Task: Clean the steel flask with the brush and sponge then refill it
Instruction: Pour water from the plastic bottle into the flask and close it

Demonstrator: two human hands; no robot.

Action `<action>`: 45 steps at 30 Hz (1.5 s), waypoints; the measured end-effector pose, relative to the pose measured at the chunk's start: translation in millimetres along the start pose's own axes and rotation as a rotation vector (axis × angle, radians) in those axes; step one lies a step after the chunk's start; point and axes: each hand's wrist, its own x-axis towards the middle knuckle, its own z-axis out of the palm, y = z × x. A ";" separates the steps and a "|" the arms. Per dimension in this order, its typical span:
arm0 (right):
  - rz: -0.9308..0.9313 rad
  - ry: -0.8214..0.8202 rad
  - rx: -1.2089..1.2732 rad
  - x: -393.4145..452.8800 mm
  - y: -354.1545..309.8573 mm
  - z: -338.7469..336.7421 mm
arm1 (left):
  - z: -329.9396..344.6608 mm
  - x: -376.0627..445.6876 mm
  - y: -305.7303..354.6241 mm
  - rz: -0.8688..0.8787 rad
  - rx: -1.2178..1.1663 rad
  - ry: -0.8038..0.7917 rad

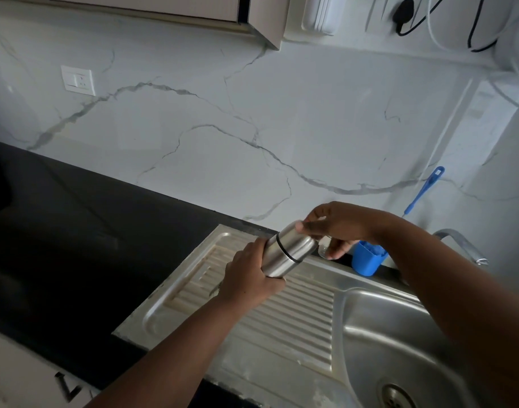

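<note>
Flask [287, 252] held tilted over the sink's ribbed drainboard [281, 313], cap end up-right. Left hand [249, 278] grips the lower body; right hand [334, 228] pinches the cap, likely for unscrewing.

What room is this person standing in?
Most likely a home kitchen. There is a steel sink with a ribbed draining board set in a dark countertop, a tap behind it, and a blue bottle brush leaning on the marbled wall.
</note>
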 end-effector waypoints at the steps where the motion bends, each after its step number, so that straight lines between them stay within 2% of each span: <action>1: 0.049 0.035 -0.065 1.3 2.3 0.3 | 1.9 0.7 -0.7 -0.004 -0.005 -0.006; 3: 0.049 0.072 -0.072 6.6 9.5 2.2 | 5.6 3.3 -1.5 -0.008 -0.021 -0.012; 8: -0.193 -0.038 0.144 20.6 23.1 6.1 | 14.2 12.9 -2.8 -0.025 -0.063 -0.008; 10: -0.155 0.070 0.039 25.6 20.6 10.3 | 18.7 16.5 -4.7 -0.033 -0.096 -0.009; 12: -0.046 0.259 -0.224 28.2 18.7 12.1 | 23.4 20.5 -6.0 -0.042 -0.137 -0.017; 14: -0.037 0.368 -0.267 31.8 21.8 10.5 | 27.8 25.5 -5.7 -0.056 -0.178 -0.028; 16: -0.157 0.256 -0.081 32.1 25.4 10.1 | 31.3 31.4 -5.1 -0.079 -0.244 -0.044; 18: -0.250 0.137 -0.051 35.5 33.5 12.1 | 35.3 37.2 -5.5 -0.107 -0.312 -0.088; 21: -0.307 0.222 -0.022 44.5 48.4 17.6 | 44.4 44.3 -6.3 -0.124 -0.382 -0.152; 23: -0.251 0.335 -0.053 47.8 53.7 18.7 | 54.3 47.7 -6.7 -0.127 -0.409 -0.178; 26: -0.031 0.509 -0.253 52.8 54.2 24.0 | 71.7 51.2 -7.9 -0.140 -0.418 -0.176; 29: 0.088 0.612 -0.330 62.7 51.4 30.2 | 87.0 55.6 -6.7 -0.119 -0.408 -0.148; 45: 0.070 0.637 -0.238 113.6 78.4 29.5 | 132.6 96.4 -15.7 -0.195 -0.408 -0.154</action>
